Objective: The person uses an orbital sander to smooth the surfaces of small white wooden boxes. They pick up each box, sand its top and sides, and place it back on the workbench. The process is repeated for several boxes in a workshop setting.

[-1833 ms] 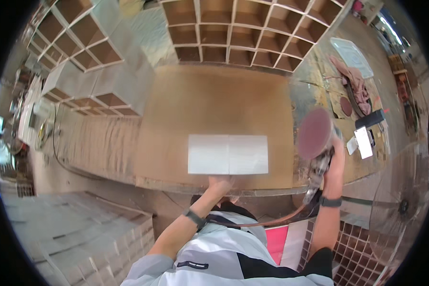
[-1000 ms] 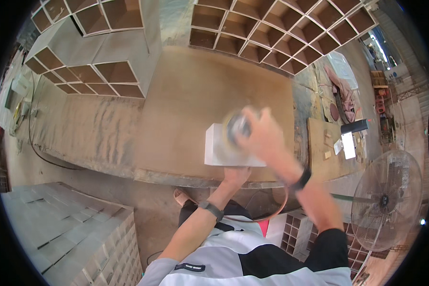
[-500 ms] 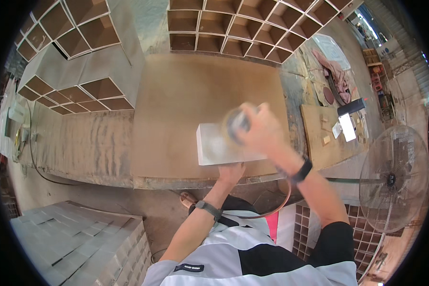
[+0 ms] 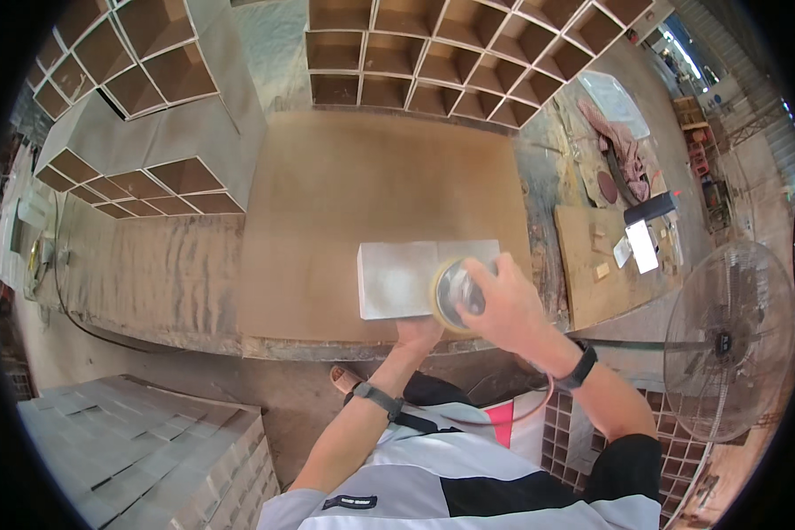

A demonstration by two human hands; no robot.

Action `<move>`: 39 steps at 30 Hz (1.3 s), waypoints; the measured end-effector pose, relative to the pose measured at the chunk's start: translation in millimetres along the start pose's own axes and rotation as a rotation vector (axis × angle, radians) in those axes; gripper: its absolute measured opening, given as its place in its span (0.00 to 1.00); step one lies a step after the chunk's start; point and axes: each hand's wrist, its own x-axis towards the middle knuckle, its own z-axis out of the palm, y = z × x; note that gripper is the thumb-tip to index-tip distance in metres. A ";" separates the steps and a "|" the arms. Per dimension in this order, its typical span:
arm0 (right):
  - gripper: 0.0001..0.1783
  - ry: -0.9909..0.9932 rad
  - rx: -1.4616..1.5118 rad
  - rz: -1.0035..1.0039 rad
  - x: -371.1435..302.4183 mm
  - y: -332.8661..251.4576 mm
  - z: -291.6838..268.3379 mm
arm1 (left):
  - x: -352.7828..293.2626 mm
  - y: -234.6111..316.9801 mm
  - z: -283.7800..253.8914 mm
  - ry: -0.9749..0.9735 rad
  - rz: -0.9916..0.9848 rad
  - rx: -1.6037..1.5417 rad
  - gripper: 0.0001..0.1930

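A pale white-grey rectangular box (image 4: 396,280) lies near the front edge of the brown board (image 4: 362,185). My right hand (image 4: 511,305) is closed round a round palm sander (image 4: 451,291) with a yellowish rim. The sander is tilted at the box's near right part and covers some of it; whether its pad touches the box I cannot tell. A thin hose (image 4: 539,405) hangs below my right wrist. My left hand (image 4: 418,333) is against the near side of the box, its fingers hidden by the box.
Grey-sided units with brown compartments (image 4: 172,141) stand at the left, and another compartment unit (image 4: 415,53) at the back. A phone-like white screen (image 4: 642,246) and a cloth (image 4: 623,141) lie at right, near a standing fan (image 4: 724,340). Stacked grey pieces (image 4: 141,442) fill the lower left.
My right hand has brought the sander nearer to me and lower, toward the box's near right part. Its motion blur has lessened. My left hand stays at the box's near side.
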 end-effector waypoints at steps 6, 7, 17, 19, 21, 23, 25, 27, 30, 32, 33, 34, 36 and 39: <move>0.29 0.003 -0.064 0.199 20.9 25.7 -6.7 | -2.4 -24.0 13.8 0.090 0.232 0.468 0.18; 0.27 0.022 -0.020 0.075 8.0 12.1 -1.1 | -0.2 -19.3 12.6 0.089 0.166 0.319 0.18; 0.28 0.002 0.022 -0.072 -4.9 13.1 -2.2 | -7.0 -29.0 15.0 0.005 0.131 0.484 0.20; 0.29 0.031 -0.023 0.034 5.5 27.1 -2.2 | -9.5 -35.4 16.1 0.031 0.204 0.628 0.16; 0.29 0.047 -0.069 0.221 28.9 55.6 -10.1 | -12.4 -34.6 16.4 -0.074 0.051 0.640 0.16; 0.30 0.093 -0.108 0.354 37.1 96.6 -20.1 | -15.3 -43.0 20.7 -0.057 0.026 0.632 0.16; 0.31 0.239 0.048 0.424 13.2 118.7 -31.4 | -14.5 -47.3 23.2 0.020 0.133 0.652 0.15; 0.33 0.405 0.228 0.479 -20.1 137.2 -34.8 | -11.6 -46.6 22.5 -0.004 0.093 0.633 0.18; 0.34 0.606 0.619 0.671 -74.3 150.4 -19.0 | -14.0 -38.3 14.6 -0.021 0.001 0.539 0.23; 0.33 0.771 0.949 0.770 -101.9 139.2 -8.7 | -21.9 -39.6 12.0 0.188 0.201 0.464 0.20; 0.32 0.843 1.043 0.812 -114.7 137.6 -0.7 | -25.0 -41.9 10.9 0.167 0.183 0.479 0.18; 0.31 0.914 1.137 0.854 -125.7 137.7 7.2 | -26.9 -44.1 10.0 0.148 0.163 0.494 0.15; 0.30 1.009 1.277 0.908 -142.2 137.3 17.8 | -27.5 -44.8 6.7 0.067 0.109 0.576 0.13; 0.31 1.058 1.393 0.955 -157.2 138.7 28.3 | -24.2 -40.7 4.2 0.057 0.150 0.712 0.10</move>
